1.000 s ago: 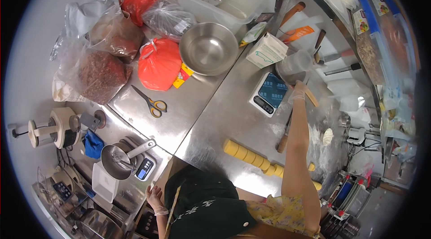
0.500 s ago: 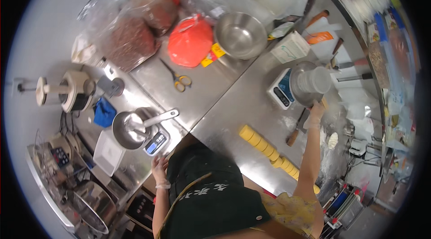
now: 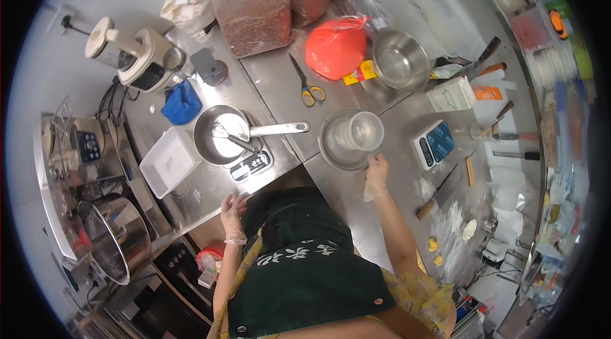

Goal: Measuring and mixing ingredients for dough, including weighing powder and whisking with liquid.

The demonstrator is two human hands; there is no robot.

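Observation:
My right hand (image 3: pixel 376 172), in a clear glove, is closed on the near rim of a shallow metal bowl (image 3: pixel 332 159). Inside the bowl stand translucent plastic tubs (image 3: pixel 364 131); how many are stacked there I cannot tell. My left hand (image 3: pixel 233 209), also gloved, is held by the counter's front edge with fingers apart and nothing in it. Nearest to it is a digital scale (image 3: pixel 253 166) bearing a steel saucepan (image 3: pixel 202 140). A utensil's handle leans out of the pan, whose long handle points right. To the bowl's right a second digital scale (image 3: pixel 433 145) carries nothing.
A white plastic tray (image 3: pixel 167 164) lies left of the saucepan. Scissors (image 3: pixel 309 89), a red bag (image 3: pixel 335 48) and an empty steel bowl (image 3: pixel 401 62) stand behind. At right are a wooden-handled knife (image 3: pixel 428 208), spilled flour (image 3: pixel 449 237) and small yellow dough pieces (image 3: pixel 433 250).
My right hand has carried the metal bowl with its tubs leftward off the right-hand scale. The whole view has turned left, and my left hand stays empty.

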